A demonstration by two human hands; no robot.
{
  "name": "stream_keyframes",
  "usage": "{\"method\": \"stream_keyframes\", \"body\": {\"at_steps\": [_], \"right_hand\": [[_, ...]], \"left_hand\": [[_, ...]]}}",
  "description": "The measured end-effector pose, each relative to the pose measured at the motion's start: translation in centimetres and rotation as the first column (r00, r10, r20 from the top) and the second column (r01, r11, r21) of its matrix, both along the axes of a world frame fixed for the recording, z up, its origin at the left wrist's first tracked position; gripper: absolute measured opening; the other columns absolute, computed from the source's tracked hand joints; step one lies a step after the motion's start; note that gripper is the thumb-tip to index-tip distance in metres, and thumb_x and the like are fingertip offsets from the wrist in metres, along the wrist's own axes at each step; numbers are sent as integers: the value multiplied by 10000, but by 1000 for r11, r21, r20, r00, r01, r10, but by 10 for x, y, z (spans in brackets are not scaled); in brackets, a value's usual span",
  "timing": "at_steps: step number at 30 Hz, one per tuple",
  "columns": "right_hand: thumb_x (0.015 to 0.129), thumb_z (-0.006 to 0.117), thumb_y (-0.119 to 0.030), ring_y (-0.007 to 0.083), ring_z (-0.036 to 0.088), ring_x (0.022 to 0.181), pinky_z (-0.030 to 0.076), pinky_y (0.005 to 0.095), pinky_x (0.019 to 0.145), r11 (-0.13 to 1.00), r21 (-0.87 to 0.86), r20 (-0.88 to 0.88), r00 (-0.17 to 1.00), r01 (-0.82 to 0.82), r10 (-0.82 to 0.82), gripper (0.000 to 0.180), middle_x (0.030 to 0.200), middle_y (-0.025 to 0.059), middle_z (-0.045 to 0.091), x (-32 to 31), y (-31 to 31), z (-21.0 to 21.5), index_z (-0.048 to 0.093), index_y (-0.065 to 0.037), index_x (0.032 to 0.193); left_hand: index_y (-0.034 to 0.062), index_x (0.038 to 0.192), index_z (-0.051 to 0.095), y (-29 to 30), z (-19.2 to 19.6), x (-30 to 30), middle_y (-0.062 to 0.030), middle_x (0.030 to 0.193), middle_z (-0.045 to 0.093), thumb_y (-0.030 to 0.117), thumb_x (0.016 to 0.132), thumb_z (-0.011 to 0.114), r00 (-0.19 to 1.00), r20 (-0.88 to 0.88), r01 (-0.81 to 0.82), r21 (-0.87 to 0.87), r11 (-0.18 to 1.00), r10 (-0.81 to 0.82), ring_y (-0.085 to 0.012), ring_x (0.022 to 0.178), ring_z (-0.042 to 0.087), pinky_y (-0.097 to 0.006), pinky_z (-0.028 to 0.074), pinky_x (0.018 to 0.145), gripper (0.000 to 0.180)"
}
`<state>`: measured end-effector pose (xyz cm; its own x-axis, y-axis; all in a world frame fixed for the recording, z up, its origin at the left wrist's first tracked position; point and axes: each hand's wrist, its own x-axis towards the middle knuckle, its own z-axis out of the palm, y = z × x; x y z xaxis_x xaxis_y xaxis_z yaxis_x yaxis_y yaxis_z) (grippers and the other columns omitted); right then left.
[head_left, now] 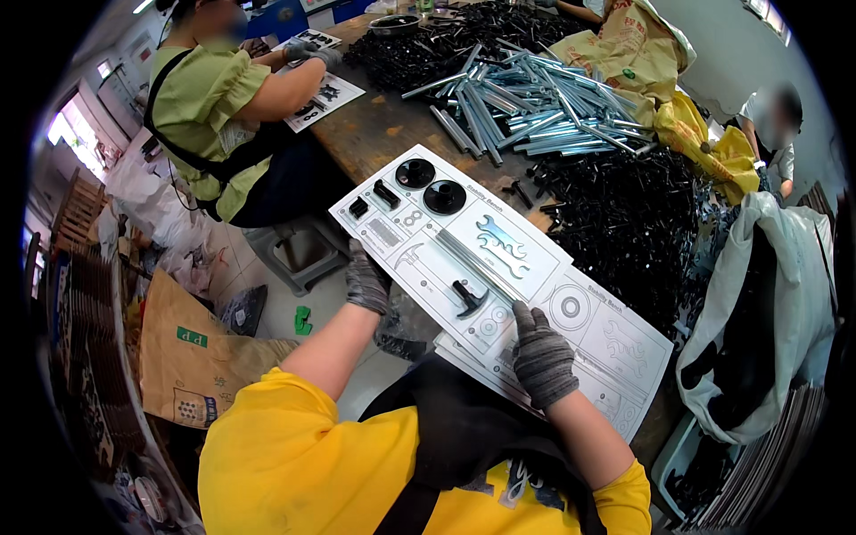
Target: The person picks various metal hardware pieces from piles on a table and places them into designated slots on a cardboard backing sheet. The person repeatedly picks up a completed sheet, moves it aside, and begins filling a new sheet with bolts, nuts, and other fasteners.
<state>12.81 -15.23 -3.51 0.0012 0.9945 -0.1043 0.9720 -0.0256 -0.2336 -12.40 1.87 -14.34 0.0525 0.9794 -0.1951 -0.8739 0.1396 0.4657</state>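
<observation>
A white printed card (415, 252) lies tilted before me, bearing two round black discs (444, 197), two small black parts (385, 193), two shiny open-ended wrenches (504, 247), a metal tube (477, 265) and a black T-shaped handle (469, 299). My left hand (366, 281), in a grey knit glove, is closed on the card's left edge, its thumb side against the board. With the same kind of glove, my right hand (542, 357) grips the card's right end near the tube's tip. Beneath it, a second printed card (629, 343) shows only outlines where uncovered.
Silvery tubes (544, 102) are heaped on the table (357, 134), with black parts (615, 223) piled around them. A white sack (758, 214) stands right. A co-worker (209, 107) handles similar cards at left; another person (776, 134) is at far right. A stool (299, 259) stands left.
</observation>
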Motion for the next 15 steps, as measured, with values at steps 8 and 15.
{"method": "stream_keyframes", "body": {"at_steps": [8,15], "right_hand": [[791,429,-115,340,601,837,497,432,673,987,-155,13,998,-51,54,525,1223,255,427,-21,48,12,312,-105,1303],[760,494,-57,322,580,728,477,410,592,988,116,-140,983,-102,118,496,981,147,560,-1,49,2,370,-103,1239]], "left_hand": [[42,1229,416,-13,9,54,-138,1194,497,343,891,429,949,-245,-246,-182,952,198,-282,1029,505,-366,410,905,453],[42,1232,415,31,-15,28,-154,1171,510,269,863,429,981,-113,-179,-209,961,158,-310,1040,503,-416,405,907,433]]}}
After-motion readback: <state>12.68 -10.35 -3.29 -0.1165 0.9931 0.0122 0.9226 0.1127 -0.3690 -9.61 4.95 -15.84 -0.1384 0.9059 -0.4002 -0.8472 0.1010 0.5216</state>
